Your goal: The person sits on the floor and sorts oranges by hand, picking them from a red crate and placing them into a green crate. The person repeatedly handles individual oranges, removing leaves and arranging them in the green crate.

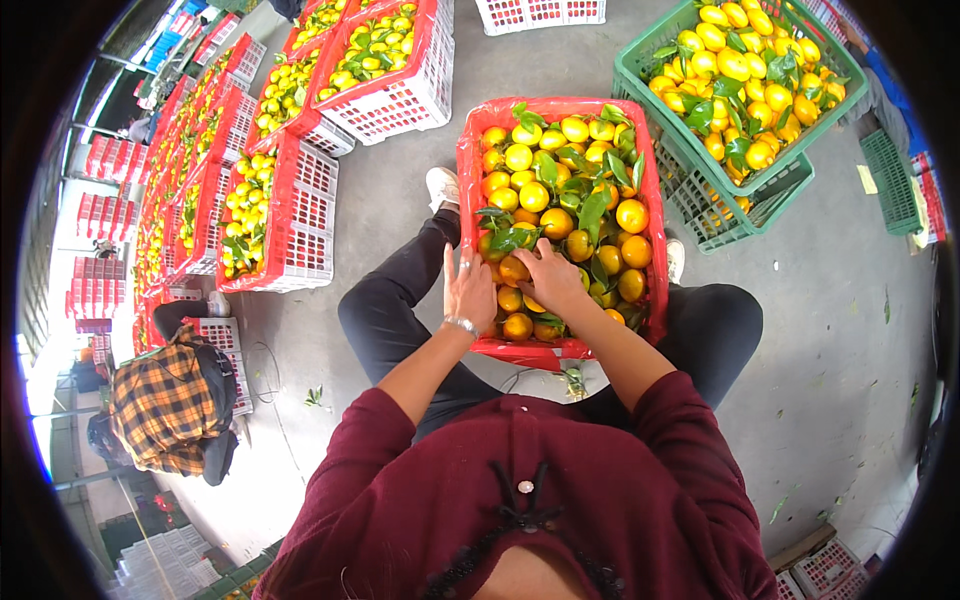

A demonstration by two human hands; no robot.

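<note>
A crate with a red plastic liner [652, 180] stands between my legs, filled with yellow-orange citrus fruit, probably mandarins, and green leaves. At its near left side my left hand [470, 291] lies over the liner edge and fruit, fingers apart; it wears a ring and a bracelet. My right hand [553, 279] reaches into the near middle, thumb and forefinger around an orange mandarin [514, 270]. Just beyond the hands, a green leaf [514, 238] lies on the fruit. My left fingertips are partly hidden among the liner and fruit.
Green plastic crates [637, 94] of mandarins are stacked at the far right. To the left stand rows of white crates [309, 214] with red liners, holding fruit. A person in a plaid shirt [169, 405] bends at the left. Leaves [313, 395] litter the concrete floor [817, 330].
</note>
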